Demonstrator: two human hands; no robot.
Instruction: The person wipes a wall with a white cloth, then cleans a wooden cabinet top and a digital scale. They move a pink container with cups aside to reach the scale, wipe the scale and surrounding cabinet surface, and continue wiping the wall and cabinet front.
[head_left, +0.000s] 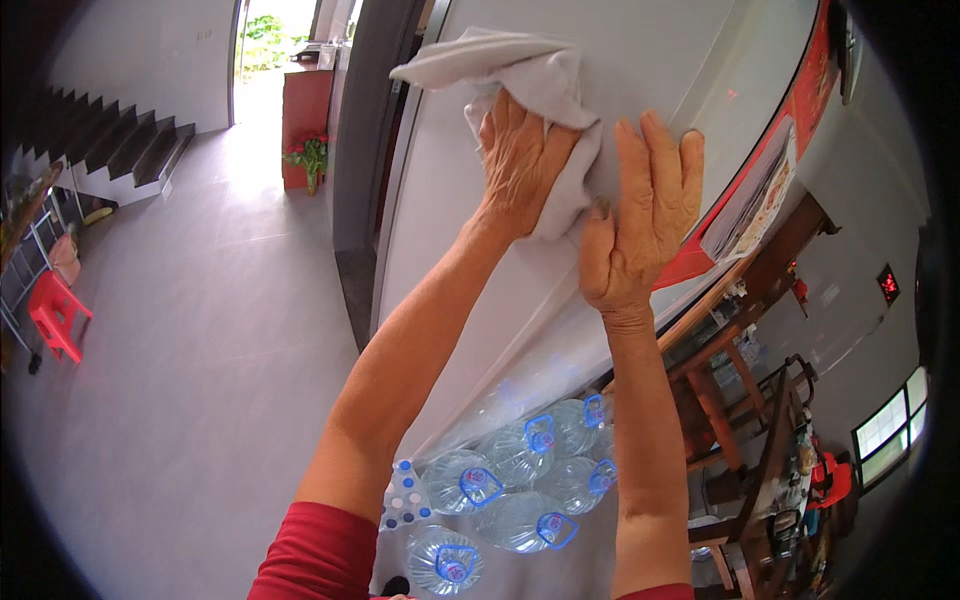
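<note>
My left hand (520, 165) is pressed on a crumpled whitish cloth (545, 80) against a smooth, pale upright surface (440, 215). Its fingertips sink into the folds, and one end of the cloth flares out to the left. To its right, my right hand (645, 225) holds nothing; its fingers are stretched upward and the thumb stands apart. Whether that palm touches the surface I cannot tell. Just beyond it, a red panel (690, 262) with printed sheets (750, 205) runs along the surface's right side.
Several large clear water bottles (520, 455) with blue handles stand on the floor below my arms, beside a pack of small bottles (405, 495). A dark doorframe (365, 130) borders the surface. Left are a red stool (60, 315) and stairs (120, 140); right is wooden furniture (770, 470).
</note>
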